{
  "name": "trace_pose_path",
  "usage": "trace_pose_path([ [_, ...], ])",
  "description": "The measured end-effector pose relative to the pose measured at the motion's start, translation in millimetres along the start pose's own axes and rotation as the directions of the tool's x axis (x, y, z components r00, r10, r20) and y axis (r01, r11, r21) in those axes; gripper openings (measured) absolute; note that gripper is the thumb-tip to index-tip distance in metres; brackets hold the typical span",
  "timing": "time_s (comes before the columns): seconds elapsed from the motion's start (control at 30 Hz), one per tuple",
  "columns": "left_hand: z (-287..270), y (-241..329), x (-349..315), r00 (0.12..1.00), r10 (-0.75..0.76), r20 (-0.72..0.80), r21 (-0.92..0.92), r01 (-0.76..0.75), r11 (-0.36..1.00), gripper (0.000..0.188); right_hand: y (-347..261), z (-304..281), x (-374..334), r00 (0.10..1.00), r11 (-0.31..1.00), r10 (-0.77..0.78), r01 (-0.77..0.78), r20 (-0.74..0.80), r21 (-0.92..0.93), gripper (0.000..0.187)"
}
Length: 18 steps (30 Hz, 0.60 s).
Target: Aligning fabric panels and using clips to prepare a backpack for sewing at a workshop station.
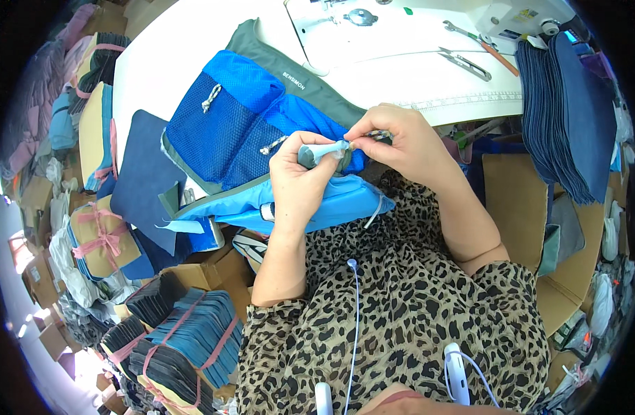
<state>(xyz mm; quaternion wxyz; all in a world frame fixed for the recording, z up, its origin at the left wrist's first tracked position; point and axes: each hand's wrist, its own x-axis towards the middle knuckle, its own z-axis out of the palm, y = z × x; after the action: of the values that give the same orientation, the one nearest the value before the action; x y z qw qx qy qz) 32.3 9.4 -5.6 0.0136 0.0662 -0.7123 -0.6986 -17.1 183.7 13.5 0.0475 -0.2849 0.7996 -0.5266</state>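
Observation:
A blue fabric bag piece (220, 135) with mesh panels and a grey-green edge lies at the front of the white table and hangs toward my lap. My left hand (294, 176) is closed on a folded light-blue and grey fabric corner (316, 153) of it. Close by, my right hand (404, 142) pinches at the tip of that corner, fingertips almost meeting my left thumb. A speckled cord (381, 135) shows among the right fingers; its end is hidden. Two short pale cord loops, one of them a knotted cord (211, 99), sit on the mesh.
At the back stands a sewing machine (514, 24). Thread snips (466, 63) and a wrench (463, 31) lie on the table. Stacked dark-blue panels (563, 117) hang over its right edge. A cardboard box (514, 207) stands to the right; tied fabric bundles (186, 339) fill the lower left.

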Motion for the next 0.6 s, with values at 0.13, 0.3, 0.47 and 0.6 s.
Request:
trace_pose_path([
  [0.13,-1.1,-1.2,0.4,1.0,0.012,0.01,0.07,-0.013,0.997,0.011,-7.7,-3.2,4.1,0.993,0.99,0.121,-0.121,0.005,0.075,0.008],
  [0.3,0.5,0.8,0.7,1.0,-0.029,-0.006,0.04,0.029,0.999,0.011,-6.2,-1.3,3.5,0.995,0.993,0.103,-0.102,-0.007,0.057,0.009],
  [0.47,0.8,2.5,0.7,0.999,-0.033,-0.002,0.046,0.034,0.998,0.011,-6.6,1.2,1.2,0.995,0.994,0.098,-0.097,-0.032,0.043,0.008],
  [0.6,-1.1,-0.1,1.1,1.0,-0.013,0.008,0.04,0.013,0.999,0.011,-5.3,0.5,0.5,0.997,0.997,0.079,-0.079,0.009,0.001,0.007],
])
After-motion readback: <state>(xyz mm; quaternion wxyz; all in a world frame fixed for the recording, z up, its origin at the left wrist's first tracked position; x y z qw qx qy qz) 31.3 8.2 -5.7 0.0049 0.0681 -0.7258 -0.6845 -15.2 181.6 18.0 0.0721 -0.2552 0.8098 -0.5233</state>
